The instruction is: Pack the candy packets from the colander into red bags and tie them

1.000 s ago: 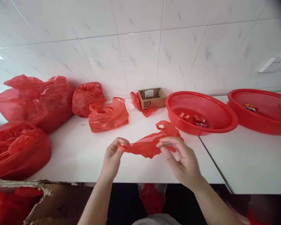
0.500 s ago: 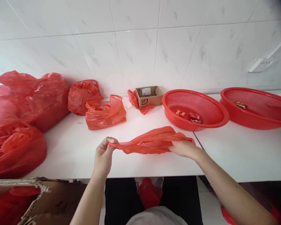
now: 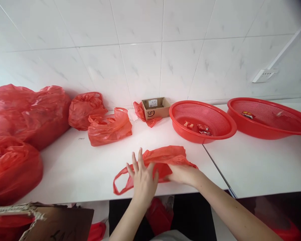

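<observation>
A thin red plastic bag (image 3: 163,153) lies on the white table in front of me, its mouth towards me and one handle loop stretching out to the left. Over its near side is my left hand (image 3: 143,179), open with the fingers spread and touching the bag. My right hand (image 3: 182,174) reaches into the bag's mouth from the right; red film covers most of its fingers, so its grip is hidden.
Beyond the bag stand a red colander (image 3: 203,115) with a few small packets and a second red colander (image 3: 263,129). A small cardboard box (image 3: 154,112) sits by the wall. Several filled red bags (image 3: 50,117) line the left. A large carton (image 3: 65,221) is at lower left.
My left hand has let go of the bag's handle, opened and moved right over the bag's mouth. The bag and my right hand have come lower, nearer to me.
</observation>
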`<state>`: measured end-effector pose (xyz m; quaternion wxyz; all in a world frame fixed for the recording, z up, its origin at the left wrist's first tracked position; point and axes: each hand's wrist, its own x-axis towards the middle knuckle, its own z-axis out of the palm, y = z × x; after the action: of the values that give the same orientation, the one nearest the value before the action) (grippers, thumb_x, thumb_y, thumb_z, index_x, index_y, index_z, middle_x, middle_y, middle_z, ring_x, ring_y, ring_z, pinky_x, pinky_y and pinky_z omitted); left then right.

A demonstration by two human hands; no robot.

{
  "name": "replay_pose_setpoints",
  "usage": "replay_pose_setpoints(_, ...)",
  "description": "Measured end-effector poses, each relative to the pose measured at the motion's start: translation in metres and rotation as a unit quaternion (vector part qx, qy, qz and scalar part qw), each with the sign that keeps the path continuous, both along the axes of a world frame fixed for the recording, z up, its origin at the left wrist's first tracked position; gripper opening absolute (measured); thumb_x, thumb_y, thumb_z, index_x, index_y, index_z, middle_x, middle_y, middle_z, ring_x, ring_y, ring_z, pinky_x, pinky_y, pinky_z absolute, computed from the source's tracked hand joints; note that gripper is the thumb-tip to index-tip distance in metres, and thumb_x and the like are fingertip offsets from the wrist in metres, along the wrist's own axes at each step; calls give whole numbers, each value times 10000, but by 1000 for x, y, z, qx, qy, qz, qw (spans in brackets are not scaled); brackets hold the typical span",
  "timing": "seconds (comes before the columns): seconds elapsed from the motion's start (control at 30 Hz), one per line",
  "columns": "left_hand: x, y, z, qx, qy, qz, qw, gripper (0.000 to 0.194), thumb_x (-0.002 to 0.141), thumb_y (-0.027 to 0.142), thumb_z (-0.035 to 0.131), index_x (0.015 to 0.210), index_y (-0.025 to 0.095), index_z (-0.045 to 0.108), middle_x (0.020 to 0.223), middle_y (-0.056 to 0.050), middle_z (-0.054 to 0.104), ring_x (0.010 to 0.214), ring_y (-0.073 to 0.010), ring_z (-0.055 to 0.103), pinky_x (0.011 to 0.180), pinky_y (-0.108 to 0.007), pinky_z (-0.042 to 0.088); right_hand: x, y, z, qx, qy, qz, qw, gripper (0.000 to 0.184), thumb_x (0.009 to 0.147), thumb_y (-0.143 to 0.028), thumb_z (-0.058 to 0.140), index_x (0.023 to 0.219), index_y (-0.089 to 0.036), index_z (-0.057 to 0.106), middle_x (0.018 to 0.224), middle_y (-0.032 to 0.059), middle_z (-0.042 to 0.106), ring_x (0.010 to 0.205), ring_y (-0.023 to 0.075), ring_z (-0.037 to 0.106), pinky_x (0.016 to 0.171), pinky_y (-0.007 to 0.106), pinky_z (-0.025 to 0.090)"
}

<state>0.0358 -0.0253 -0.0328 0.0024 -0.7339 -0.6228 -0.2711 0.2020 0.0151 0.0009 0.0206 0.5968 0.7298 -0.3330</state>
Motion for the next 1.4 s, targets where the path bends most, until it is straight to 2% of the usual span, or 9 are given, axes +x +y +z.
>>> replay_pose_setpoints(0.13, -38, 44, -22, -56, 97, 59, 992, 272, 895, 224, 470, 852, 142, 725, 1543, -198, 284, 1405, -486, 203, 1023, -732, 214, 8, -6, 8, -33, -24, 27, 999, 801, 656, -319, 685, 1415, -356, 432, 1088, 40, 704, 832, 271, 674, 628, 318, 467)
replay_pose_setpoints(0.33, -88, 61, 20, -125, 116, -9, 985, 555, 756, -10, 368, 1146, 209, 698, 1466, -124, 437, 1247, -354, 495, 965, -521, 432, 56, 14, 26, 72, 41, 17, 996, 514, 740, -359, 660, 1250, -320, 611, 1189, 26, 677, 1006, 268, 649, 758, 324, 508)
replay_pose_setpoints(0.47, -83, 44, 39, -221, -45, -100, 969, 700, 737, -25, 330, 1270, 338, 603, 1307, -28, 572, 973, -211, 637, 783, -339, 515, 72, 21, 34, 54, 172, 79, 980, 604, 758, -411, 696, 1339, -344, 547, 1365, 4, 574, 1235, 274, 540, 979, 373, 473)
replay_pose_setpoints(0.67, -71, 20, 38, -336, -457, -169, 806, 405, 815, 265, 640, 1219, 261, 629, 1232, -32, 621, 1060, -189, 598, 860, -260, 492, 66, 22, 30, 155, 344, -3, 926, 463, 869, -443, 594, 1307, -292, 585, 1357, 46, 581, 1245, 239, 547, 1065, 413, 428)
replay_pose_setpoints(0.8, -70, 17, 28, -353, -548, -161, 741, 552, 771, 260, 708, 1306, 272, 568, 1381, -17, 542, 1258, -207, 501, 990, -267, 445, 66, 26, 19, 163, 372, -86, 910, 588, 843, -422, 636, 1395, -309, 469, 1370, 80, 565, 1090, 227, 650, 937, 419, 534)
replay_pose_setpoints(0.93, -80, 17, 23, -342, -542, -103, 761, 655, 807, 295, 672, 1419, 294, 437, 1430, -18, 509, 1324, -221, 450, 1064, -317, 403, 83, 26, 25, 99, 426, -83, 895, 410, 864, -453, 594, 1188, -206, 636, 1066, 100, 721, 831, 217, 720, 766, 405, 592)
replay_pose_setpoints(1.03, -86, 12, 25, -317, -506, -70, 799, 647, 819, 361, 661, 1422, 326, 429, 1488, 2, 447, 1388, -224, 365, 1143, -353, 303, 109, 30, 38, 279, 383, -158, 867, 350, 888, -441, 552, 1121, -205, 662, 1014, 83, 729, 895, 223, 705, 836, 411, 563)
replay_pose_setpoints(1.2, -88, -3, 34, -285, -407, -53, 866, 581, 783, 465, 671, 1334, 325, 550, 1433, 8, 516, 1405, -266, 337, 1191, -439, 167, 129, 35, 39, 334, -5, -180, 925, 289, 862, -354, 582, 1104, -239, 691, 1185, 72, 683, 1132, 296, 605, 987, 460, 446)
replay_pose_setpoints(1.4, -97, -6, 41, -337, -374, -79, 861, 623, 717, 510, 713, 1303, 334, 590, 1410, 3, 543, 1375, -314, 384, 1173, -479, 189, 107, 35, 47, 259, 122, -78, 955, 398, 925, -439, 486, 1295, -310, 554, 1219, 25, 667, 1093, 218, 629, 930, 361, 482)
